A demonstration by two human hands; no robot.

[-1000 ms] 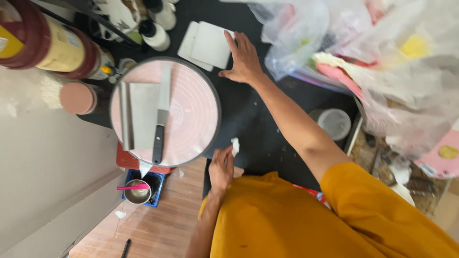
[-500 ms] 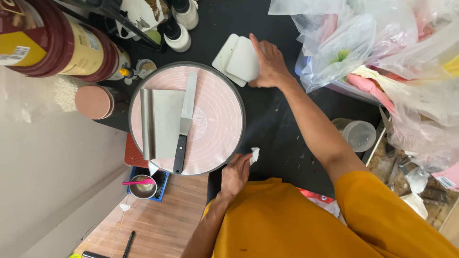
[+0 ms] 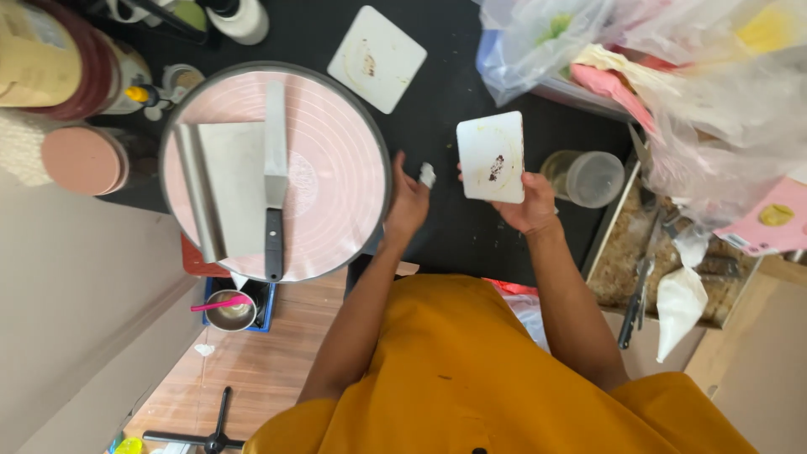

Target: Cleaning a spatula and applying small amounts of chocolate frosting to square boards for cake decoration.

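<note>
I'm standing over the turntable (image 3: 336,168), which is lying just left of my left hand (image 3: 409,204). My right hand (image 3: 531,204) is gripping a white card (image 3: 491,157); my left fingers are pinching a small white wad (image 3: 427,175), too crumpled to identify.

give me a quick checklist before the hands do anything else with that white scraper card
1. Right hand grips the white rounded-corner plastic scraper card by its lower edge: ok.
2. Card face clean: not ok, brown smears show near the middle.
3. Left hand ready: cannot tell, a small white wad sits at its fingers.
4. Round pink turntable free: not ok, a metal bench scraper and a black-handled spatula lie on it.
5. Second white square card on the black counter: ok, apart from both hands.
6. Clear plastic cup beside the right hand: ok, not touching.
</note>
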